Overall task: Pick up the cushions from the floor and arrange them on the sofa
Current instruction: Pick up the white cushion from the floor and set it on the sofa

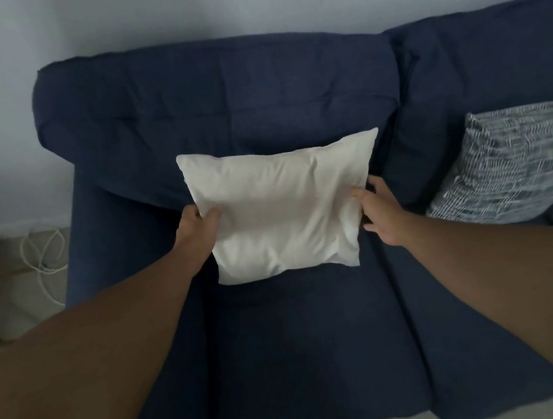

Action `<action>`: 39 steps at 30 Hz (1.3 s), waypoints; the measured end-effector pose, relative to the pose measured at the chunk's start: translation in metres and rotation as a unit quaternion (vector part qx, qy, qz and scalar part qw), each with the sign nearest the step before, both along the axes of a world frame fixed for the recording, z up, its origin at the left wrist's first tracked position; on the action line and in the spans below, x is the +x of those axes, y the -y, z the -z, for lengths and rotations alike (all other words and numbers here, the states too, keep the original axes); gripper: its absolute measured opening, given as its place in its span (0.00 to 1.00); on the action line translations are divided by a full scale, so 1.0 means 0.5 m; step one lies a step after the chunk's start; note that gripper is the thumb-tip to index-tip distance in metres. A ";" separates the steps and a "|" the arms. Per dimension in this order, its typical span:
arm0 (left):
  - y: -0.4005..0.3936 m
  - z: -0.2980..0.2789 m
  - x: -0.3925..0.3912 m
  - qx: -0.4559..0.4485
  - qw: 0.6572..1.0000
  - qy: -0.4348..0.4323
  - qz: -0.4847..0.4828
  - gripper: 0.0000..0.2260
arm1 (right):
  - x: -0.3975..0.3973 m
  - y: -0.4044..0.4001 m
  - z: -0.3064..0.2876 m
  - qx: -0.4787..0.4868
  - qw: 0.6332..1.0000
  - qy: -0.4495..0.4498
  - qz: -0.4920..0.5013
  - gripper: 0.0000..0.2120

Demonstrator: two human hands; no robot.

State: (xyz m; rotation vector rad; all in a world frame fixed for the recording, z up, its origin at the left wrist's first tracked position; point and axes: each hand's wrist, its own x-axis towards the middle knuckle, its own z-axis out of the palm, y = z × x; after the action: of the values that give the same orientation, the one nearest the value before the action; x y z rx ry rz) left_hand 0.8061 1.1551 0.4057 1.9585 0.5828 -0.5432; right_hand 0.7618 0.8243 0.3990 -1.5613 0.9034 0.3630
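Observation:
A plain cream cushion point(282, 208) leans against the backrest of a dark blue sofa point(215, 93), its lower edge on the left seat. My left hand point(198, 229) pinches the cushion's left edge, thumb on the front. My right hand point(379, 213) grips its right edge, fingers wrapped behind. A second cushion point(509, 164), patterned in grey-blue with white lines, lies propped on the right seat against the backrest.
The sofa's left armrest point(78, 250) runs down the left side. Beyond it a white cable point(42, 254) lies coiled on the pale floor by the wall. The sofa's front edge is at the bottom of the view.

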 end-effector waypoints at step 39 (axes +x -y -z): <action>0.014 0.031 0.104 0.081 0.946 0.272 -0.155 0.07 | 0.161 0.035 0.015 -0.237 0.922 0.301 -0.051 0.04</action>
State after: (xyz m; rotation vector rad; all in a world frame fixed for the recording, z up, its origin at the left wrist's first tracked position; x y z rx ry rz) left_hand 0.8579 1.1482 0.3901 2.0004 0.5717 0.2497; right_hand 0.8422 0.8069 0.3917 -2.0079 0.4359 -0.2889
